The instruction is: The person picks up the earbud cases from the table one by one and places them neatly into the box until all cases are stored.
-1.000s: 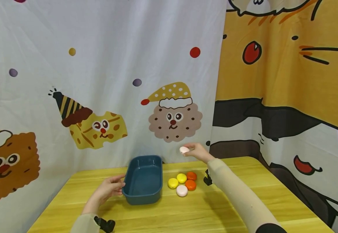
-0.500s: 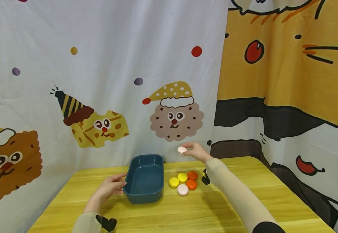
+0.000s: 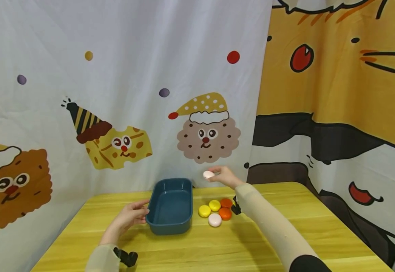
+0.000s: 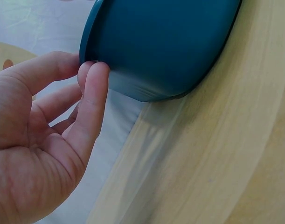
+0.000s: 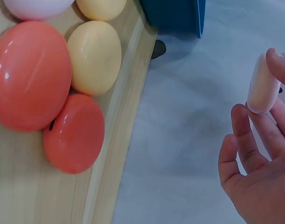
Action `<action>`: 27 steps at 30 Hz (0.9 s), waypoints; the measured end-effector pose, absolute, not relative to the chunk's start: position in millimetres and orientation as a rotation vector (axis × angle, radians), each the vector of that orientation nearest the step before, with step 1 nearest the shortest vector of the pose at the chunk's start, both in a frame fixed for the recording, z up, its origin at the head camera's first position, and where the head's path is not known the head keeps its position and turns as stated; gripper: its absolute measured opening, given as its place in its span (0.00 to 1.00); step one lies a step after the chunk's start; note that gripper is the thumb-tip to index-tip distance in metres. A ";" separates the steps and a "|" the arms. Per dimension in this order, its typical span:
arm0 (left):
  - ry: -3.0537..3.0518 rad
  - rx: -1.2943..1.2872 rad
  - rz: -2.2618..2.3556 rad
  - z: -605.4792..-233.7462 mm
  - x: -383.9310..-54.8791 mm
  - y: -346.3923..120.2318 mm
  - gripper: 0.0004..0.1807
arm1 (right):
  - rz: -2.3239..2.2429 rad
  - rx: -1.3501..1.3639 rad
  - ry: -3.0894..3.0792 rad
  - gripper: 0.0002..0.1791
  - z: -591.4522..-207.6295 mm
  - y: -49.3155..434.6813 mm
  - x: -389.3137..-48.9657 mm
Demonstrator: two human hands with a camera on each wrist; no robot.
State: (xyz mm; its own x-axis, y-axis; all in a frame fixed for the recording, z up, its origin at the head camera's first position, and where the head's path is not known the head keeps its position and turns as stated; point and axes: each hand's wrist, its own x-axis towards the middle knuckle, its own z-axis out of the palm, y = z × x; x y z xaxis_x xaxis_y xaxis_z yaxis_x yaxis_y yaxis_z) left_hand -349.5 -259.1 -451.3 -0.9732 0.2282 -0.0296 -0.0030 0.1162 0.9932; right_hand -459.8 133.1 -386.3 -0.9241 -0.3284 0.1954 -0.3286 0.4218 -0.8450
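Observation:
My right hand [image 3: 227, 176] pinches a pale pink, smooth rounded disc [image 3: 209, 175] between thumb and fingers, raised above the back of the table. The right wrist view shows this disc [image 5: 264, 86] edge-on, with the other fingers loosely bent below it. A deep blue rectangular dish [image 3: 170, 229] stands on the table, its inside bare. At its left side my left hand [image 3: 128, 218] holds the rim with thumb and fingertips. Right of the dish lies a group of similar discs: yellow ones [image 3: 204, 211], orange ones [image 3: 225, 214] and another pale pink one [image 3: 215, 220].
The wood-grain table [image 3: 170, 253] ends at a white curtain [image 3: 126, 45] with cartoon prints behind it. A yellow cartoon curtain [image 3: 333, 90] hangs on the right. Both wrists carry small black devices, such as the left wrist device [image 3: 127, 257].
My right hand has moved slightly left, towards the dish, with the pale pink disc. My left hand keeps its place at the rim. The head view has shifted a little.

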 end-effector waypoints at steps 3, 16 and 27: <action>2.212 0.229 1.964 -450.7 -349.6 -259.1 0.33 | 1.565 0.622 -2.649 0.27 -386.5 128.4 -459.8; 2.215 0.226 1.961 -450.1 -348.5 -258.8 0.33 | 1.525 0.649 -2.656 0.26 -382.6 116.3 -459.6; 2.213 0.247 1.955 -449.5 -347.8 -258.4 0.33 | 1.541 0.691 -2.644 0.25 -382.5 101.1 -460.8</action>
